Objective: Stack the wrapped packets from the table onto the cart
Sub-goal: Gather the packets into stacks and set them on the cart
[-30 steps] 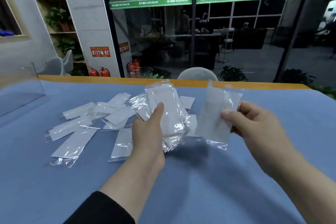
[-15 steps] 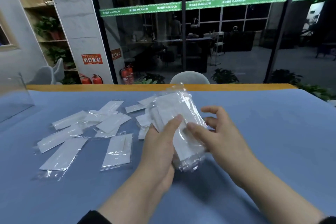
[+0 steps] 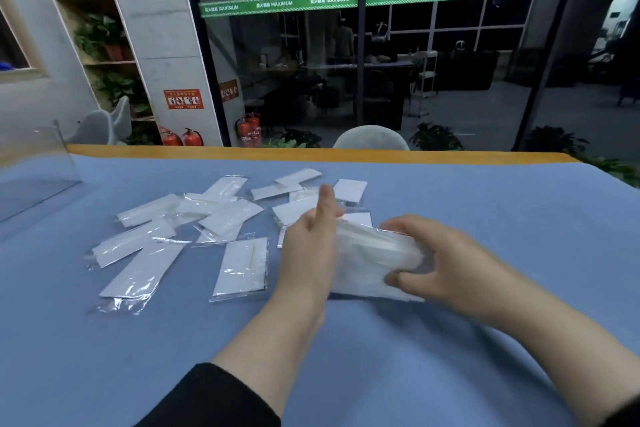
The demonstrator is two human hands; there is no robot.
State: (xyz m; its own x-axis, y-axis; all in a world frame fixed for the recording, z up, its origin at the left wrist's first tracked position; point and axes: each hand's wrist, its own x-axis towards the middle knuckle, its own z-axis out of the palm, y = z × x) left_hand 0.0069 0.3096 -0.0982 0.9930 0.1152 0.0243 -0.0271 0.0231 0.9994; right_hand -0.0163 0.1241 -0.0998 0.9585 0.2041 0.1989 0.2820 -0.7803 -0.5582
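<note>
A bundle of white packets in clear wrap (image 3: 372, 258) sits low over the blue table (image 3: 485, 204), lying flat between my two hands. My right hand (image 3: 440, 260) grips its right end, thumb under and fingers over. My left hand (image 3: 310, 246) presses against the bundle's left end, fingers stretched forward. Several loose wrapped packets (image 3: 242, 267) lie scattered on the table to the left and behind the hands. No cart is in view.
A clear acrylic panel (image 3: 41, 163) stands at the table's left edge. An orange strip (image 3: 242, 151) borders the far table edge, with a grey chair back (image 3: 372, 139) behind it. Beyond are a glass wall, fire extinguishers and plant shelves.
My right hand brought its single packet onto the bundle in my left hand. The bundle then tipped from upright to flat and came down toward the table, now held from both ends.
</note>
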